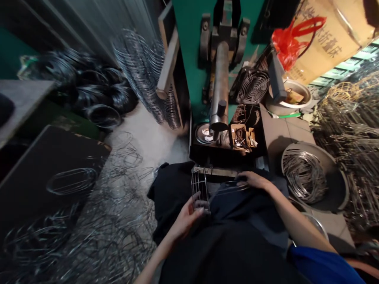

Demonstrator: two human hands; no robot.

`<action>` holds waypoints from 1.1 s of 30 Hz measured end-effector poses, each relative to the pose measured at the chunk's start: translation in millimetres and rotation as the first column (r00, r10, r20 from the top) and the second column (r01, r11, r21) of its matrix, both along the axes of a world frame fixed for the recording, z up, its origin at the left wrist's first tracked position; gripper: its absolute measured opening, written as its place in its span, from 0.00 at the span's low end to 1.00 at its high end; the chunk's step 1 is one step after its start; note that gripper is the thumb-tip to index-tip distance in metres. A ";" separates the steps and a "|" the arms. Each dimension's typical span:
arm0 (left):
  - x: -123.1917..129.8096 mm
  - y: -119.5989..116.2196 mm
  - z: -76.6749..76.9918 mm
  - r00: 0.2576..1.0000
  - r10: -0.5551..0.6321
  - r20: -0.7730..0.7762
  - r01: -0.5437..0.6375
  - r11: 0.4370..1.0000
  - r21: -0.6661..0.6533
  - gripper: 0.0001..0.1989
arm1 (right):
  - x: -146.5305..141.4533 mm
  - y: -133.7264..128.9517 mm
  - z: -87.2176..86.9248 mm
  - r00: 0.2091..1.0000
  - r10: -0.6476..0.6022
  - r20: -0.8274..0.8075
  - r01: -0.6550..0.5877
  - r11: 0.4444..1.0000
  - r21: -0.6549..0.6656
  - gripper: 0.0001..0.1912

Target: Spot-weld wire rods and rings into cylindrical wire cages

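Wire frame [199, 185], small and open-barred, sits in the left hand [189, 213] over the left part of the dark-clothed lap [225, 221], its far end close to the near edge of the black tray [207, 152]. The left thumb and fingers are closed on the frame's near end; motion blur softens the fingers, and some of them are partly hidden by the bars. The right hand [254, 180] is just beyond the lap's far edge, right of the frame and apart from it. Thin wires [229, 190] reach its fingertips, too faint and smeared to count; whether those fingers pinch them or merely touch them cannot be told.

At the tray's left side lies a round dish [204, 134], partly covered by the metal cylinder [220, 86] of the green machine [189, 47]. Small open boxes [240, 138] sit toward its right side, their contents hard to make out. To the right, a basin [334, 181] holds bent wires [304, 175]. The blue sleeve [322, 264] is cut off at the bottom edge of the view.
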State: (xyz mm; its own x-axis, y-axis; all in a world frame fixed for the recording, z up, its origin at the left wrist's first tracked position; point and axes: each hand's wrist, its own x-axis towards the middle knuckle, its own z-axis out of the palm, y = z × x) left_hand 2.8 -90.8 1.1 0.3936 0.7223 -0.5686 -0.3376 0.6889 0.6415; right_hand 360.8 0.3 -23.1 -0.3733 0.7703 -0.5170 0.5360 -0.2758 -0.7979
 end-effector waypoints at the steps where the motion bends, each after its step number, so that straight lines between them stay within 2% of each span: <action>1: 2.3 -2.7 -1.1 1.000 0.001 -0.018 -0.001 1.000 0.011 0.44 | -0.5 2.1 6.5 1.000 -0.016 -0.012 0.017 0.997 0.075 0.19; 3: 7.3 3.1 1.1 0.998 0.021 -0.052 -0.018 0.998 0.062 0.46 | -3.7 9.3 24.1 0.995 -0.055 -0.084 0.066 0.988 0.141 0.20; 6: 18.0 31.2 12.0 0.991 0.122 -0.058 -0.109 0.977 0.182 0.45 | -12.3 22.8 51.0 0.970 -0.122 -0.212 0.160 0.972 0.174 0.21; 10: 35.4 72.3 31.3 0.972 0.232 -0.025 -0.214 0.929 0.304 0.43 | -21.2 42.7 69.9 0.922 -0.228 -0.312 0.329 0.886 0.326 0.24; 14: 46.5 94.7 41.8 0.966 0.259 -0.008 -0.237 0.896 0.376 0.43 | -24.4 64.2 76.2 0.921 -0.256 -0.294 0.365 0.833 0.416 0.30; 23: 54.6 110.5 39.0 0.953 0.302 -0.011 -0.272 0.873 0.404 0.45 | -30.0 98.1 84.3 0.943 -0.262 -0.206 0.326 0.854 0.405 0.34; 28: 58.2 117.3 41.2 0.958 0.288 -0.004 -0.264 0.881 0.392 0.47 | -26.3 108.5 80.9 0.939 -0.277 -0.202 0.335 0.867 0.370 0.33; 33: 61.3 124.3 47.0 0.943 0.331 -0.038 -0.285 0.861 0.421 0.45 | -21.2 115.2 78.1 0.937 -0.296 -0.185 0.346 0.859 0.377 0.33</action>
State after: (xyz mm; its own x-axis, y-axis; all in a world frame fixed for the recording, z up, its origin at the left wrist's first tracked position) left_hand 64.1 33.5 48.0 0.0672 0.9719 -0.2256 -0.4045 0.2333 0.8843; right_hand 339.6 115.5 55.0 -0.1075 0.9881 -0.1099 0.3687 -0.0630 -0.9274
